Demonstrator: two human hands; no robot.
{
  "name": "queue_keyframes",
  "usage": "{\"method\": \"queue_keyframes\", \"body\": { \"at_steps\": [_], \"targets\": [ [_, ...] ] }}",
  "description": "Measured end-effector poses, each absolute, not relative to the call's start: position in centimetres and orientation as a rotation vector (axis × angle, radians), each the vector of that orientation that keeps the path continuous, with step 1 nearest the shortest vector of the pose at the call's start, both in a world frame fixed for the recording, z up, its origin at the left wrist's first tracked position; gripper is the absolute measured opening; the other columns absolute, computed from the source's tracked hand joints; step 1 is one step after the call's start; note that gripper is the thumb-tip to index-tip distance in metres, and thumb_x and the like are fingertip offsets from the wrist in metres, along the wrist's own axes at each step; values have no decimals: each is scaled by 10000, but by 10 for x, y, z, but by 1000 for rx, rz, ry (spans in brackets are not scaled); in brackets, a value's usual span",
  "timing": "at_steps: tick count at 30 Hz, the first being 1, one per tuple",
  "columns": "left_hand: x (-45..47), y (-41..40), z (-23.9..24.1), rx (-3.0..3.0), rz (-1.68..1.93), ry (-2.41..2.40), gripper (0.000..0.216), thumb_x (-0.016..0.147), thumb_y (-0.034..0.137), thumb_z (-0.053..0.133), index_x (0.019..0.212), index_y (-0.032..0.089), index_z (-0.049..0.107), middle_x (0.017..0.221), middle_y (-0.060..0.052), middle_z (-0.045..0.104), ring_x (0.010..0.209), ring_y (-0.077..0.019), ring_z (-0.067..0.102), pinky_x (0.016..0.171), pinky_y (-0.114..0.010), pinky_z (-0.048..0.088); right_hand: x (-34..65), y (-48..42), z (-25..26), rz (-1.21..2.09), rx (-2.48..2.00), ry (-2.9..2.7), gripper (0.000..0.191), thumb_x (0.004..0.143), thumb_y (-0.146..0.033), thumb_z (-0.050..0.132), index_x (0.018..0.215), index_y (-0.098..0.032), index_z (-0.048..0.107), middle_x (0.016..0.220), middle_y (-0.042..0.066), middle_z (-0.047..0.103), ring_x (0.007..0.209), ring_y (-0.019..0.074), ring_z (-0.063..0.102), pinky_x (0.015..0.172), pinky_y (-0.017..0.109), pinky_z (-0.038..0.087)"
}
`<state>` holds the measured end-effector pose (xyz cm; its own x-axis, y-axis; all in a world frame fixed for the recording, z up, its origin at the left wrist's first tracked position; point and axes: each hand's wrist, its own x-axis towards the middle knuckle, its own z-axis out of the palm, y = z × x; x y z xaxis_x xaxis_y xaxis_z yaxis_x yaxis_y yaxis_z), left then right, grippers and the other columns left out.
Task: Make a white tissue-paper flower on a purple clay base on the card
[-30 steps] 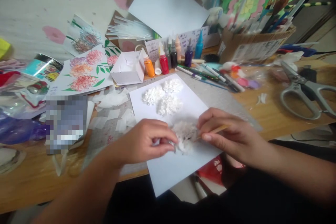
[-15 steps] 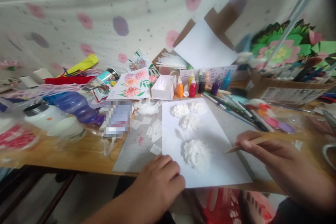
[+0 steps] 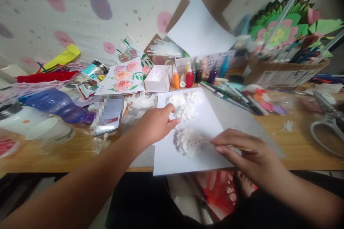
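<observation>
My left hand (image 3: 158,123) reaches over the left edge of a white paper sheet (image 3: 208,114). Its thumb and a finger are apart beside a ruffled white paper flower (image 3: 186,111); whether they touch it I cannot tell. In my right hand (image 3: 242,148) is a thin wooden stick (image 3: 243,148), pinched between thumb and fingers. The stick's tip points left at the right side of the nearest, largest white flower (image 3: 189,141). More white ruffled flowers (image 3: 194,96) sit at the sheet's far end. The sheet lies on a grey mat (image 3: 242,125).
Loose white paper pieces (image 3: 142,100) lie left of the sheet, beside a phone (image 3: 109,114). Paint bottles (image 3: 189,75), a white box (image 3: 158,78) and a flower picture (image 3: 123,77) stand behind. Pens (image 3: 236,96) and scissors (image 3: 326,125) lie to the right.
My left hand has moved from the sheet's near left corner up to the flowers. My right hand has brought the stick left to the nearest flower. The camera view has shifted.
</observation>
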<state>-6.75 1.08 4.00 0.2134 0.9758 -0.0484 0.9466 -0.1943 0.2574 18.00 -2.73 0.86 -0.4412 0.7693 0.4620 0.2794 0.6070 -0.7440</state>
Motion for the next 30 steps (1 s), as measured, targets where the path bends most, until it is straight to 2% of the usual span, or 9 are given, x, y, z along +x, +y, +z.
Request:
{"method": "queue_keyframes", "body": {
  "at_steps": [2,4,7,11,14,20,26,30],
  "targets": [
    [-62,26,31,2326,92,1821,278,824,430,497,1014,231,541,747,-16,659,681,-213,598,548,-269,353,179,-25,7,761,-804,-2027,156,836,-122,596,933,-199,691,804,44,681,730,144,654,612,226,530],
    [-60,35,26,2366,77,1760,166,794,307,518,935,229,553,721,-1,640,645,-188,578,534,-259,346,179,-23,5,785,-756,-2068,196,833,-102,591,977,-195,687,820,50,671,744,143,647,624,226,526],
    [-62,38,30,2329,260,1518,97,776,204,524,867,214,556,720,23,613,652,-133,566,576,-235,405,178,-22,4,818,-681,-2148,267,848,-98,561,1059,-215,674,857,62,658,785,150,634,655,237,523],
    [-62,34,41,2153,526,1100,90,773,209,610,841,186,556,793,12,610,717,-104,569,668,-219,471,178,-21,3,872,-622,-2203,281,870,-120,546,1107,-224,655,917,74,639,831,148,615,682,234,509],
    [-57,29,39,1976,551,942,101,767,170,636,823,178,552,796,9,611,710,-94,573,655,-207,480,178,-20,3,922,-633,-2265,259,860,-127,568,1090,-199,661,931,83,627,834,157,610,683,245,504],
    [-48,22,25,1952,359,983,44,801,177,606,828,182,571,745,34,585,671,-72,533,616,-179,452,180,-21,6,948,-687,-2271,270,842,-104,581,1083,-200,653,923,76,640,828,159,625,672,240,522],
    [-49,22,19,1974,347,1048,76,781,141,595,817,200,563,700,56,549,630,-67,513,573,-170,424,192,-27,9,756,-930,-1991,219,855,-202,580,1032,-320,630,901,38,677,876,228,651,561,282,569],
    [-51,22,18,2019,373,1048,93,762,124,606,793,201,563,688,68,555,612,-61,514,558,-164,412,184,-24,12,721,-922,-2030,205,863,-212,582,1040,-309,620,956,30,673,908,208,643,583,259,568]
  ]
}}
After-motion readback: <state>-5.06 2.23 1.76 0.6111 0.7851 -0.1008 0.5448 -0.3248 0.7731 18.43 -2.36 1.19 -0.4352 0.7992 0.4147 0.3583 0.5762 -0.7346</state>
